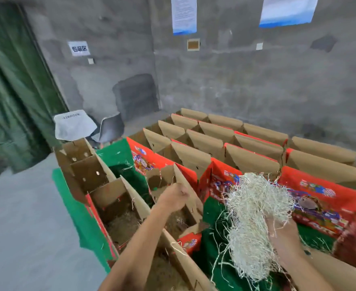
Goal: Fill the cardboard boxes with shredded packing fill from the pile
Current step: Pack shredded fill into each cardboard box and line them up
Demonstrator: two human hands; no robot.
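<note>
Head view, left hand (174,196) fisted, arm outstretched over open cardboard box (118,208), right hand (282,234) raised, clutching shredded fill (255,219)

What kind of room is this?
Probably a packing room in a warehouse: bare concrete walls, rows of open cardboard boxes, and a right hand holding shredded packing fill.

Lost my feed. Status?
Right hand gripping shredded fill. Left hand fisted over open box, apparently empty. Nothing blocking.
</note>
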